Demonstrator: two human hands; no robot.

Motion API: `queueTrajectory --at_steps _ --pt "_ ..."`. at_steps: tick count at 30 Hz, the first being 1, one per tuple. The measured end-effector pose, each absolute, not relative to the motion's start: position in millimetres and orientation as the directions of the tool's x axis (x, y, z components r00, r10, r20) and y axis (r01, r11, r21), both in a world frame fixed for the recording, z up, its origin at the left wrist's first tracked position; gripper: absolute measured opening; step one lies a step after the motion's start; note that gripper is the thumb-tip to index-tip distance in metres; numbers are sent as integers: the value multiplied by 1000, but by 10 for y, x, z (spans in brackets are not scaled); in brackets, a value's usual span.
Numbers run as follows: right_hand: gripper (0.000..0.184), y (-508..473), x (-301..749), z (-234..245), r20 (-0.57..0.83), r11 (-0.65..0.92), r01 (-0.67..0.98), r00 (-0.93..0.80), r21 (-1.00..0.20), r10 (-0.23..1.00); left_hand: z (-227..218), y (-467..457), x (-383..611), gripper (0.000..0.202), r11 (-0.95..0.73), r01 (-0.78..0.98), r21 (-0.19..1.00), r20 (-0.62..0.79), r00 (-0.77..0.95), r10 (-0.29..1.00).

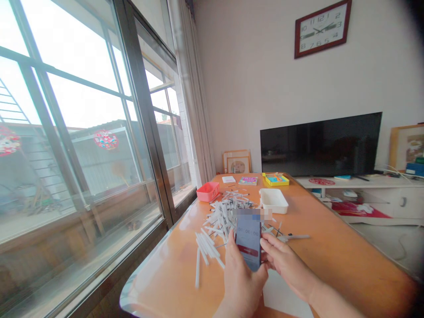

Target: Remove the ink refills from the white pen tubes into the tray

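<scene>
My left hand (241,278) grips a smartphone (248,240) upright over the orange table (331,260); its screen shows a timer at zero and a red button. My right hand (283,258) curls against the phone's right edge, fingers touching its side. Just behind the phone lies a heap of several white sticks with dark tips (220,221), spread across the table's middle.
A pink tray (207,191) and a white tray (273,200) sit beyond the sticks. Small books and a yellow box (276,179) lie at the far end. A window wall runs along the left; a TV (320,143) on a white stand is at right.
</scene>
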State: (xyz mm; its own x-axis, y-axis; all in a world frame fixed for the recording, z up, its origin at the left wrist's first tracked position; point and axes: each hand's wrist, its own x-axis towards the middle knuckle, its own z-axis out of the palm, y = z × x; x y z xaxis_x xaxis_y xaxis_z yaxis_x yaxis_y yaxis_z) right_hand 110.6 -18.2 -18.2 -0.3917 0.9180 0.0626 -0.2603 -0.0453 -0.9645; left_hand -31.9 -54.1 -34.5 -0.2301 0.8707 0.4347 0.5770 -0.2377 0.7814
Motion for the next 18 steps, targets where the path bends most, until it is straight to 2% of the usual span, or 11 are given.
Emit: queueTrajectory --at_steps 6,14,18 --pt "54 -201 1119 -170 46 -80 -260 -444 -962 895 -368 -661 -495 91 -263 616 742 508 -262 820" --pt "64 15 1329 -325 -19 -66 -176 -259 -982 966 -251 -828 -1179 86 -237 728 643 597 -283 750" --pt "55 156 1342 -434 -42 -67 -189 -132 -980 990 -140 -962 -1603 78 -141 767 626 587 -344 733"
